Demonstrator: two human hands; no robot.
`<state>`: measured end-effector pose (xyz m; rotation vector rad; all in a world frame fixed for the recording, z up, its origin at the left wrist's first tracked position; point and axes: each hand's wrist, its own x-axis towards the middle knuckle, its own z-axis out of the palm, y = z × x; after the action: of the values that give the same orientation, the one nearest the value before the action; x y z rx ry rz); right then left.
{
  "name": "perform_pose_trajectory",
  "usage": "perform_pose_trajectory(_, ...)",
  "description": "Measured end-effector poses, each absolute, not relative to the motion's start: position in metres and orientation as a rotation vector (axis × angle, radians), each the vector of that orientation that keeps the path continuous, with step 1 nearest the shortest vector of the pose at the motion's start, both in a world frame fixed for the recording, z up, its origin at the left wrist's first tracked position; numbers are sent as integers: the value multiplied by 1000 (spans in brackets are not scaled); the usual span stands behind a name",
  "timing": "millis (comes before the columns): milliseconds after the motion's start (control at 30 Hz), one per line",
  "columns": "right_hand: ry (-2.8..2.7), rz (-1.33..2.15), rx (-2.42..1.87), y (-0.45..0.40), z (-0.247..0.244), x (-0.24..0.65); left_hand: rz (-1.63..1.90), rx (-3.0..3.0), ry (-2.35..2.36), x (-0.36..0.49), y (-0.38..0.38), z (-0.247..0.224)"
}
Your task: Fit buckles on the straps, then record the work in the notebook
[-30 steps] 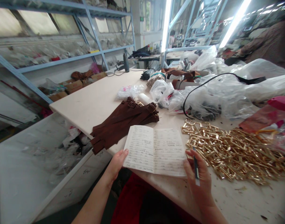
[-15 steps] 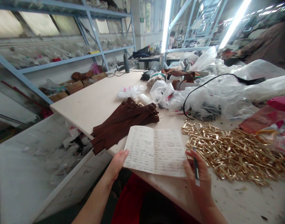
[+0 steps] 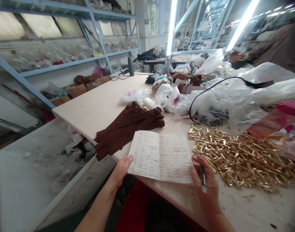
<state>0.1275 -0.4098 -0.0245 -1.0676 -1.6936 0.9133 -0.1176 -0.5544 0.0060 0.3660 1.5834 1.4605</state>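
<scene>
An open notebook (image 3: 159, 158) with handwritten lines on both pages is held at the table's front edge. My left hand (image 3: 123, 167) grips its lower left corner, thumb on the page. At the lower right edge, my right hand (image 3: 206, 180) pinches the notebook and also holds a dark pen (image 3: 202, 175) between its fingers. Beyond the notebook lies a stack of dark brown straps (image 3: 128, 127), with gold metal pieces showing at its far end. A heap of gold rectangular buckles (image 3: 241, 158) spreads just right of my right hand.
Clear plastic bags (image 3: 224, 93) and a black cord (image 3: 198, 96) cover the table's far right. A pink translucent container (image 3: 273, 119) stands behind the buckles. Left of the table (image 3: 86, 106) is a large white bin (image 3: 28, 180); blue shelving (image 3: 96, 29) stands behind. A person's sleeve (image 3: 278, 45) shows far right.
</scene>
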Motion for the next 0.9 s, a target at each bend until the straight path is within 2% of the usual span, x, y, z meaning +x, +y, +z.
perform_pose_trajectory(900,-1689,921,-1073,-409,-30,128,1473,360,1624,-118,-556,2)
